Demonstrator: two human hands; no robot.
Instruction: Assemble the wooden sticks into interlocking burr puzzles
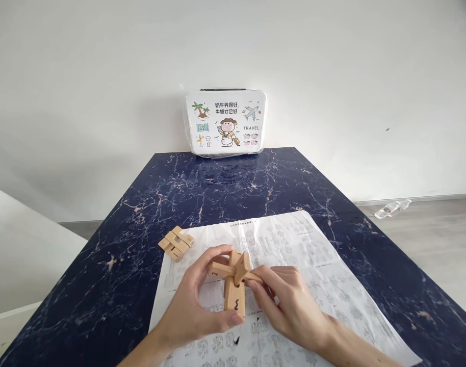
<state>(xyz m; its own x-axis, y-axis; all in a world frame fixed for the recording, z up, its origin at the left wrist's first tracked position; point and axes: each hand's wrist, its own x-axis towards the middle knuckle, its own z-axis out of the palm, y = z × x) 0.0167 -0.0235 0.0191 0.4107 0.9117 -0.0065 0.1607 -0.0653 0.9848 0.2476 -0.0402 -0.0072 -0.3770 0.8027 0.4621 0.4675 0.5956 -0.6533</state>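
Interlocked wooden bars form a cross-shaped burr puzzle (235, 294), with dark numerals marked on some of them. My left hand (200, 295) curves around its left side, thumb on the near end and index finger at the far end. With my right hand (286, 300), I pinch the bar that sticks out to the right, between thumb and index finger. Below the puzzle lies a printed instruction sheet (325, 275) covered in small grey drawings. A second wooden puzzle (176, 242), flatter and made of crossed pieces, rests at the sheet's upper left corner.
The dark blue marble-patterned table (225, 188) narrows toward a white wall. A white case (227, 122) with cartoon travel prints stands against that wall at the far edge. On the floor to the right lies a clear plastic item (392, 208).
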